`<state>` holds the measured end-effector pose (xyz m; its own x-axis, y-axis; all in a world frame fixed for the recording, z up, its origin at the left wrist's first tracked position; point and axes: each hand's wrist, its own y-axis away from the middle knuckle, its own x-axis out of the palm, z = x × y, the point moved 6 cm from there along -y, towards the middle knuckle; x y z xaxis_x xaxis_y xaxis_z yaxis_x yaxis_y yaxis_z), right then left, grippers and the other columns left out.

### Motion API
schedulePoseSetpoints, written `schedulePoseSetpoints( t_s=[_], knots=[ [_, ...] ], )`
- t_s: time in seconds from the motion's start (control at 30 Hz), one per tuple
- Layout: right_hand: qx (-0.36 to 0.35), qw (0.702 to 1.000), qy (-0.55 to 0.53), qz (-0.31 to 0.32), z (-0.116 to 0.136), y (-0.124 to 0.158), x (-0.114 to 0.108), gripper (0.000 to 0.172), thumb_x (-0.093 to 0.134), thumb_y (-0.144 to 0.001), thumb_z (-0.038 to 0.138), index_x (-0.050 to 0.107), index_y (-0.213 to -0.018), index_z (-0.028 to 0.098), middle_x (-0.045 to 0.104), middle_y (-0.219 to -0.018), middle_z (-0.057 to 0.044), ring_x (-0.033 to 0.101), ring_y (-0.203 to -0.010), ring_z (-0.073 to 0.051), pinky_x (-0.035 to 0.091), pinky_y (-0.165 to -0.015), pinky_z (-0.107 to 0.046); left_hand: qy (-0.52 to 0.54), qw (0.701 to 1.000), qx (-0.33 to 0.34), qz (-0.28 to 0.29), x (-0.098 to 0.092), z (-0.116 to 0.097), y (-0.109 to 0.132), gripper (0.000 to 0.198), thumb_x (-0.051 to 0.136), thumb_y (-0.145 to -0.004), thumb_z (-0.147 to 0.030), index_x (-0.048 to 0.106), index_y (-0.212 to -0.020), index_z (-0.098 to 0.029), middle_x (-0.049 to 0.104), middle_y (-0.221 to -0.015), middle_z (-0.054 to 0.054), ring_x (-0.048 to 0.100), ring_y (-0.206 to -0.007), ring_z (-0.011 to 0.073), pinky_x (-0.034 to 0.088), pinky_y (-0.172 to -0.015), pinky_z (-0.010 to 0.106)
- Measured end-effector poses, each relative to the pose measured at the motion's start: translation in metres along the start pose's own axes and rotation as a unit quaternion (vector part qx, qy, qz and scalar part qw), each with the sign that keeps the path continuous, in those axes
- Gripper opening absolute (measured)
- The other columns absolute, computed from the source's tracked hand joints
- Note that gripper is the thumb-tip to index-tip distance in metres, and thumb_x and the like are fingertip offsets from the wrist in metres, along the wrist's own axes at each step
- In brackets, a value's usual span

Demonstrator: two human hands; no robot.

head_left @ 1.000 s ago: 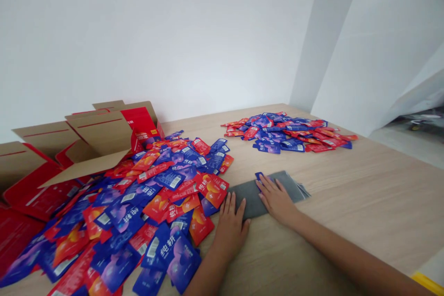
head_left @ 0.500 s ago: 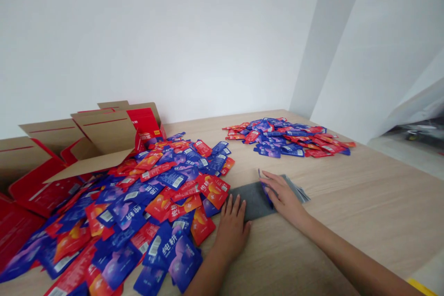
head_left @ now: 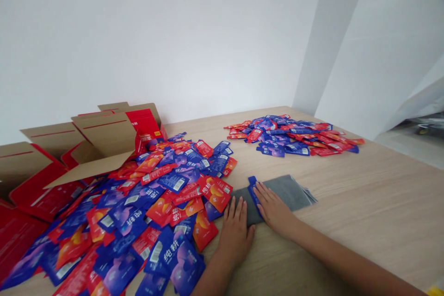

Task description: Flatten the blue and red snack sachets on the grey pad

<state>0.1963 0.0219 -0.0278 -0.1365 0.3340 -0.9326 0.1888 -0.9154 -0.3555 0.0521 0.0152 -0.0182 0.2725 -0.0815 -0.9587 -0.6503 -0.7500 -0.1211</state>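
Lying flat, grip unclenched, the right hand [head_left: 274,209] covered part of a blue sachet [head_left: 252,192] atop a gray sheet [head_left: 289,188] on the bench [head_left: 367,199]; the left hand [head_left: 237,230], likewise unclenched, touched the sheet's left end beside a red-and-blue sachet pile [head_left: 138,201].

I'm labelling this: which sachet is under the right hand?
The blue sachet on the grey sheet, partly under the right hand; others lie in the left pile or far pile.

2 sachet piles [head_left: 149,203] [head_left: 293,135], 1 gray strip [head_left: 289,189]
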Motion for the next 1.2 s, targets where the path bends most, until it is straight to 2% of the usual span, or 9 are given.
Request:
schedulePoseSetpoints(
  t_s=[0.17, 0.23, 0.3, 0.47, 0.53, 0.73, 1.0, 1.1, 1.2],
  knots=[
    [0.053, 0.998, 0.037, -0.009, -0.059, 0.017, -0.009, 0.048, 0.031, -0.088, 0.023, 0.047, -0.129, 0.004, 0.042, -0.138, -0.019, 0.034, -0.13, -0.026, 0.034, -0.103, -0.044, 0.004, 1.0, -0.001, 0.015, 0.001, 0.001, 0.0, 0.059, 0.039, -0.09, -0.039, 0.027, -0.141, -0.012, 0.022, -0.148, 0.006, 0.011, -0.136, 0.0261, 0.02, -0.109, 0.044],
    [0.072, 0.996, 0.044, -0.016, -0.068, 0.02, -0.009, 0.048, 0.031, -0.088, 0.023, 0.047, -0.128, 0.002, 0.042, -0.137, -0.02, 0.034, -0.13, -0.027, 0.034, -0.104, -0.045, 0.007, 1.0, -0.001, 0.018, 0.0, 0.0, 0.0, 0.059, 0.039, -0.09, -0.038, 0.027, -0.14, -0.011, 0.023, -0.148, 0.006, 0.011, -0.136, 0.0257, 0.019, -0.109, 0.044],
    [0.07, 0.997, 0.04, -0.018, -0.059, 0.021, -0.008, 0.049, 0.031, -0.088, 0.023, 0.046, -0.129, 0.002, 0.042, -0.138, -0.02, 0.032, -0.131, -0.027, 0.034, -0.104, -0.046, 0.008, 1.0, -0.004, 0.014, -0.002, -0.001, -0.001, 0.058, 0.039, -0.09, -0.037, 0.028, -0.14, -0.011, 0.024, -0.147, 0.006, 0.012, -0.136, 0.0256, 0.019, -0.109, 0.044],
    [-0.004, 1.0, -0.012, -0.016, 0.002, 0.022, -0.007, 0.05, 0.033, -0.088, 0.02, 0.039, -0.136, 0.007, 0.035, -0.143, -0.015, 0.026, -0.134, -0.024, 0.034, -0.105, -0.043, -0.014, 1.0, -0.011, 0.023, -0.006, -0.004, -0.003, 0.058, 0.043, -0.086, -0.031, 0.031, -0.139, -0.009, 0.027, -0.146, 0.01, 0.017, -0.135, 0.0275, 0.024, -0.107, 0.047],
    [-0.016, 0.999, -0.028, -0.004, 0.014, 0.024, -0.009, 0.05, 0.034, -0.088, 0.02, 0.039, -0.136, 0.009, 0.034, -0.143, -0.014, 0.026, -0.134, -0.024, 0.033, -0.105, -0.043, -0.02, 0.999, -0.011, 0.024, -0.007, -0.005, -0.003, 0.058, 0.044, -0.085, -0.029, 0.032, -0.138, -0.009, 0.028, -0.145, 0.011, 0.018, -0.134, 0.0282, 0.025, -0.107, 0.047],
    [-0.026, 0.998, -0.053, 0.011, 0.013, 0.025, -0.011, 0.049, 0.038, -0.09, 0.027, 0.037, -0.138, 0.015, 0.034, -0.145, -0.01, 0.023, -0.135, -0.023, 0.032, -0.106, -0.042, -0.018, 1.0, -0.006, 0.001, -0.003, -0.003, -0.003, 0.057, 0.044, -0.086, -0.03, 0.032, -0.138, -0.011, 0.029, -0.145, 0.01, 0.019, -0.134, 0.0278, 0.026, -0.106, 0.047],
    [0.025, 0.999, -0.015, 0.025, 0.009, -0.021, -0.009, 0.047, 0.04, -0.089, 0.025, 0.045, -0.132, 0.008, 0.038, -0.141, -0.017, 0.029, -0.132, -0.027, 0.035, -0.104, -0.042, -0.013, 1.0, -0.002, -0.002, 0.0, 0.0, -0.002, 0.056, 0.041, -0.088, -0.035, 0.032, -0.138, -0.011, 0.028, -0.146, 0.008, 0.018, -0.135, 0.027, 0.024, -0.107, 0.045],
    [0.013, 1.0, -0.016, 0.018, 0.014, -0.013, -0.008, 0.052, 0.045, -0.087, 0.033, 0.044, -0.132, 0.007, 0.038, -0.14, -0.019, 0.03, -0.132, -0.029, 0.035, -0.103, -0.045, -0.003, 1.0, 0.0, -0.009, -0.001, 0.001, -0.001, 0.056, 0.041, -0.088, -0.036, 0.032, -0.138, -0.012, 0.028, -0.146, 0.007, 0.017, -0.135, 0.0258, 0.023, -0.108, 0.043],
    [-0.004, 1.0, -0.03, 0.008, 0.021, 0.008, -0.004, 0.06, 0.049, -0.083, 0.035, 0.04, -0.134, 0.006, 0.034, -0.142, -0.021, 0.028, -0.132, -0.031, 0.034, -0.103, -0.047, -0.001, 1.0, 0.0, -0.006, 0.001, 0.001, -0.001, 0.057, 0.042, -0.087, -0.034, 0.032, -0.138, -0.012, 0.028, -0.146, 0.007, 0.017, -0.135, 0.0266, 0.024, -0.107, 0.045]
  ],
)
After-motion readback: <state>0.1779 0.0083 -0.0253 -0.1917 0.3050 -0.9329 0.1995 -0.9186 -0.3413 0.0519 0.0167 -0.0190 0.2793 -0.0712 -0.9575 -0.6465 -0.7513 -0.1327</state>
